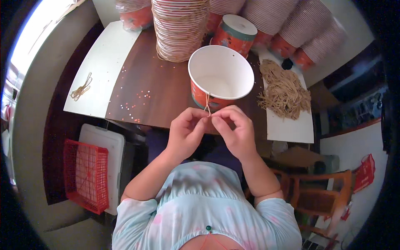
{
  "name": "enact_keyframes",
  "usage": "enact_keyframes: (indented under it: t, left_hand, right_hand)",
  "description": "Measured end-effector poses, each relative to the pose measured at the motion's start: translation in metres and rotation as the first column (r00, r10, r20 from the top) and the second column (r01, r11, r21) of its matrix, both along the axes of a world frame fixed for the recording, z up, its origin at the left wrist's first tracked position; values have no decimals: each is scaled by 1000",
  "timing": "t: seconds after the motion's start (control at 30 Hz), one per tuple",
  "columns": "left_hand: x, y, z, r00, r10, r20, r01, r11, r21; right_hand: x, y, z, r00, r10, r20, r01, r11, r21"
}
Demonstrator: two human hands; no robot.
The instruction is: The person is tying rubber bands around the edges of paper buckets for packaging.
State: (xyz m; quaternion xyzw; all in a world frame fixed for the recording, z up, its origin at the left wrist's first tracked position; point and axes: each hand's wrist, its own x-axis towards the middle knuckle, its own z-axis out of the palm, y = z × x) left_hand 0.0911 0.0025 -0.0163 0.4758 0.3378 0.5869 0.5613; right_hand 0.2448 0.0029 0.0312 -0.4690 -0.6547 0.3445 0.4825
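A paper bucket, white inside and orange-red with green outside, stands on the brown table just beyond my hands. A thin tan cord hangs from the near side of its rim, and a small dark hole shows in the far side. My left hand pinches the cord's lower end between thumb and fingertips. From the other side my right hand pinches the same cord, its fingertips almost touching the left ones. Whether the cord is knotted there is too small to tell.
Behind the bucket rises a tall stack of buckets with cords hanging off it. An upturned bucket and more stacks stand beside it. A heap of tan cords lies at right, a small bunch at left. Paper dots litter the table.
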Motion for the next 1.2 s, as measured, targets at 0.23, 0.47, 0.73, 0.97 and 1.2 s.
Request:
enact_keyframes:
  t: [0.23,0.47,0.73,0.97,1.2]
  left_hand:
    - [-6,-2,4,885,222,-409,-128,961,243]
    - [-6,0,9,780,408,-474,-179,872,456]
    - [-19,4,14,819,271,-506,-108,939,328]
    - [-12,29,22,636,468,-614,-7,799,601]
    - [-9,28,3,583,643,-497,-149,686,713]
  right_hand:
    - [-12,10,-6,981,30,-190,-85,953,-290]
    - [-7,17,-17,906,61,-419,-236,893,-382]
    - [0,19,-18,974,69,-216,-148,914,-377]
    - [0,15,-1,986,164,7,-161,973,-167]
    - [1,16,8,968,168,189,-129,971,-201]
